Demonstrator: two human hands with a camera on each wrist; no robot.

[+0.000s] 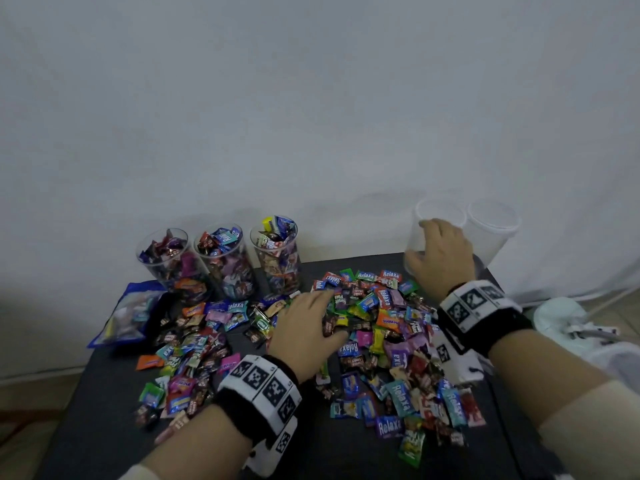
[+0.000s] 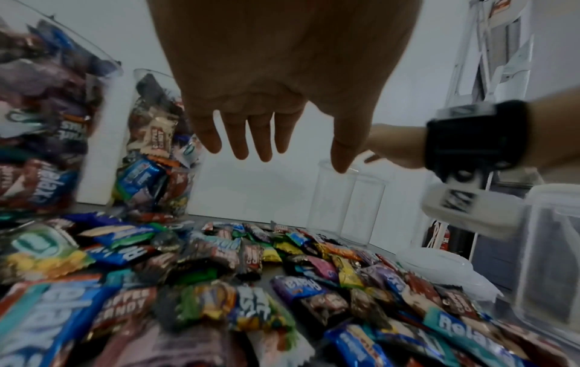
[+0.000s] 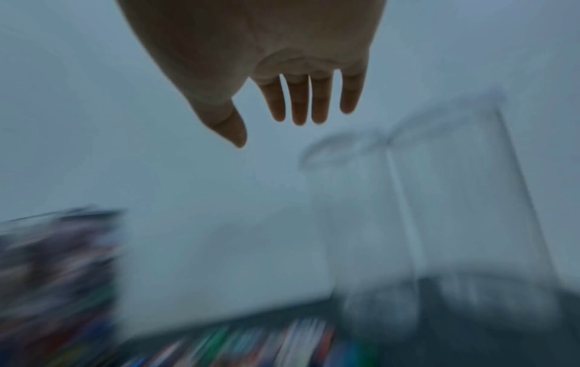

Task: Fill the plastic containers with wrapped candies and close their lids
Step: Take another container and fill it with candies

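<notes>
Far left on the dark desk (image 1: 114, 427) I see a blue candy bag (image 1: 126, 315) lying flat, partly off the edge. Next to it, along the back by the wall, 3 clear plastic containers in a row, all upright, no lids on: left container (image 1: 171, 261), middle container (image 1: 227, 259), right one of the three (image 1: 277, 254), each packed w/ wrapped candies up to or above the rim. In front of them the loose candy pile (image 1: 381, 341) spreads across most of the desk, mixed colours, many wrappers reading "Relaxa".

My left hand (image 1: 304, 327) is over the middle of the pile, palm down, fingers (image 2: 238, 139) straight and slightly spread in the left wrist view, holding nothing. Can't tell if the fingertips touch the wrappers.

Further right, my right hand (image 1: 440, 252) is at the back right corner, up against an empty clear container (image 1: 417, 233); fingers hang straight and apart in the right wrist view, which is heavily blurred, so no grip showing. Head view has the hand in front of the container's wall; whether it touches, can't tell. Just beside it, to the right, a 2nd empty container (image 1: 495, 233), upright too. Both wrists wear black bands w/ white marker tags.

Off the desk at far right, something white (image 1: 568, 323) lies lower down, too unclear to name.
</notes>
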